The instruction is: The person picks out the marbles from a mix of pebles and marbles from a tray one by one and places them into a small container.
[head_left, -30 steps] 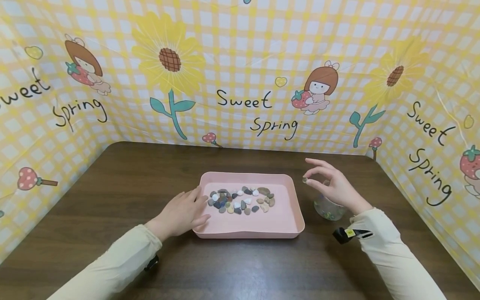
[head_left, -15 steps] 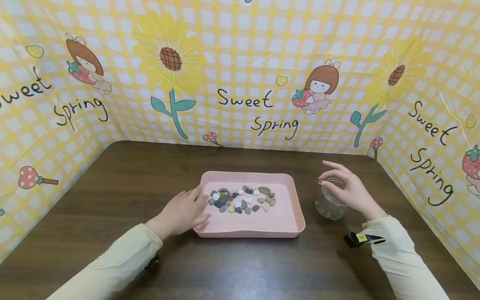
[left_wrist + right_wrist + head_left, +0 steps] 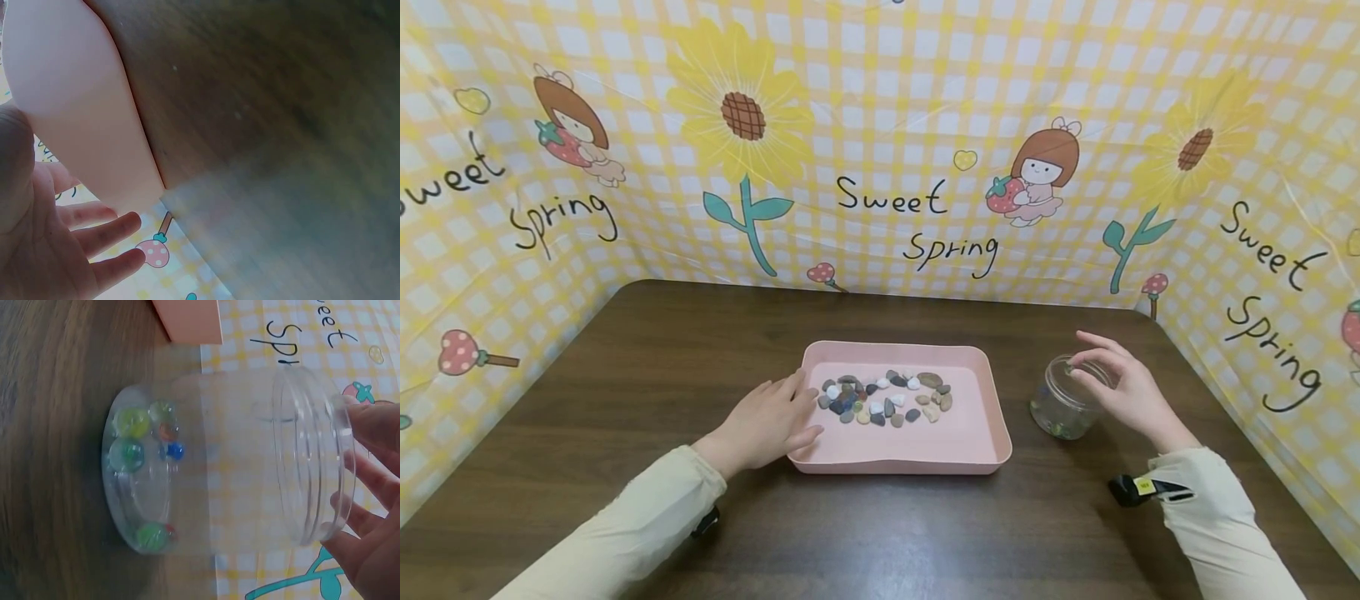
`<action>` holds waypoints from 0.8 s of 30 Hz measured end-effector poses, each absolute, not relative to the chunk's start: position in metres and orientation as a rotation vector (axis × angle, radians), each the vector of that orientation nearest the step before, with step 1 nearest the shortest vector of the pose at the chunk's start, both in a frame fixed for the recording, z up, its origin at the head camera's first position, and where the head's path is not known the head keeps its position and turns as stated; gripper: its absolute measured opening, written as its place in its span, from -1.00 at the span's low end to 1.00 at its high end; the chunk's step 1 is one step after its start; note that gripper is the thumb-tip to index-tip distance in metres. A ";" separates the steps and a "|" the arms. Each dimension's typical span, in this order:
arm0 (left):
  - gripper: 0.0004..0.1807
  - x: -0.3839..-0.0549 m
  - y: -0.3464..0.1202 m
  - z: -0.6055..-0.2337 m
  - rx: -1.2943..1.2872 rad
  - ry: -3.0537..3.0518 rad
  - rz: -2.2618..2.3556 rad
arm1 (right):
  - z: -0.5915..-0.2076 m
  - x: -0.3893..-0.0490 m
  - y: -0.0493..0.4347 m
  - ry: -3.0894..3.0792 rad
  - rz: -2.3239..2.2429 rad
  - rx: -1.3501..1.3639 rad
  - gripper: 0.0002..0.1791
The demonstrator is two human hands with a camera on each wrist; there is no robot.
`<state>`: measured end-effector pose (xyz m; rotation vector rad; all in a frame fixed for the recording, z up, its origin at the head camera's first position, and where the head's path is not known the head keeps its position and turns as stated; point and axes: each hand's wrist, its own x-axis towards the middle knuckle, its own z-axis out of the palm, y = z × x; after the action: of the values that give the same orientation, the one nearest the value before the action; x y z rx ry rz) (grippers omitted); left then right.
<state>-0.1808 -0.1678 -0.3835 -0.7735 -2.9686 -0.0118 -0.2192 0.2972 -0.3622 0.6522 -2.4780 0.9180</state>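
In the head view, my right hand is over the mouth of a clear jar. Thumb and forefinger pinch a small greenish marble at the rim; the right wrist view does not show it clearly. Several glass marbles lie on the jar's bottom. My left hand rests at the left edge of a pink tray, its fingers fairly straight and spread. Inside the tray lie several pebbles, grey, white and tan, with a few glass marbles among them.
Tray and jar stand on a dark wooden table, the jar to the tray's right. A yellow checked cloth with printed flowers walls the back and both sides.
My right hand has moved right with the marble, from beside the tray's right edge to over the jar's mouth. The left hand and tray have stayed in place.
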 end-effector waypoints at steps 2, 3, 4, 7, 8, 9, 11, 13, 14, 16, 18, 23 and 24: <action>-0.39 -0.181 -0.168 -0.383 -0.776 -2.968 -0.012 | -0.364 -0.219 0.300 -2.490 0.916 0.632 -0.91; -0.39 -0.181 -0.168 -0.383 -0.776 -2.969 -0.012 | -0.364 -0.219 0.302 -2.498 0.906 0.619 -0.92; -0.39 -0.181 -0.168 -0.383 -0.775 -2.970 -0.013 | -0.365 -0.218 0.303 -2.510 0.903 0.605 -0.92; -0.38 -0.181 -0.168 -0.383 -0.774 -2.971 -0.011 | -0.366 -0.216 0.305 -2.545 0.902 0.565 -0.91; -0.38 -0.181 -0.168 -0.383 -0.774 -2.972 -0.011 | -0.366 -0.216 0.306 -2.557 0.906 0.551 -0.90; -0.38 -0.181 -0.168 -0.383 -0.772 -2.974 -0.011 | -0.365 -0.215 0.306 -2.568 0.913 0.537 -0.89; -0.38 -0.181 -0.168 -0.383 -0.772 -2.979 -0.016 | -0.365 -0.214 0.307 -2.584 0.927 0.510 -0.86; -0.38 -0.181 -0.168 -0.382 -0.769 -2.987 -0.024 | -0.365 -0.213 0.308 -2.601 0.933 0.470 -0.83; -0.38 -0.180 -0.168 -0.382 -0.767 -2.990 -0.027 | -0.364 -0.213 0.309 -2.609 0.928 0.445 -0.82; -0.39 -0.180 -0.167 -0.380 -0.764 -2.999 -0.033 | -0.364 -0.212 0.310 -2.622 0.928 0.400 -0.79; -0.39 -0.180 -0.167 -0.379 -0.762 -3.008 -0.037 | -0.363 -0.211 0.311 -2.628 0.932 0.354 -0.78; -0.38 -0.179 -0.166 -0.376 -0.755 -3.030 -0.041 | -0.362 -0.210 0.311 -2.628 0.948 0.245 -0.78; -0.38 -0.179 -0.166 -0.376 -0.754 -3.034 -0.042 | -0.362 -0.211 0.312 -2.627 0.948 0.228 -0.78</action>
<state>-0.1793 -0.1665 -0.3759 -0.7541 -3.0339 -0.0418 -0.2105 0.3116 -0.3621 0.2278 -2.6270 0.9485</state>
